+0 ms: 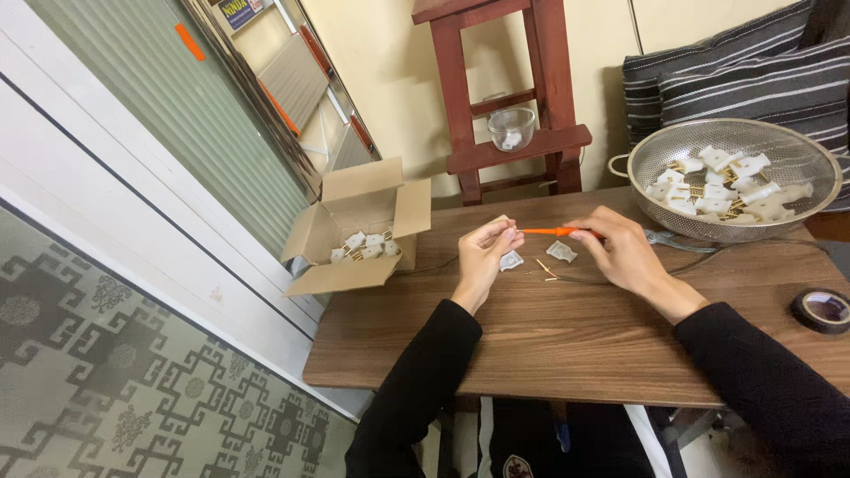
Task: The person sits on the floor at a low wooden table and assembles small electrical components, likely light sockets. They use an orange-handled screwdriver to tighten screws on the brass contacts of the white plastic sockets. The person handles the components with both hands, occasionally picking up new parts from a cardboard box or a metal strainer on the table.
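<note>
My left hand pinches a small white plug part above the wooden table. My right hand grips an orange-handled screwdriver whose tip points left at that part. Just below the hands, two white plug halves and a few thin brass pins lie on the tabletop. Both my sleeves are black.
A metal colander holding several white plugs stands at the table's far right. An open cardboard box with more plugs sits off the table's left end. A roll of black tape lies at the right edge. Behind stands a red wooden stool holding a glass bowl.
</note>
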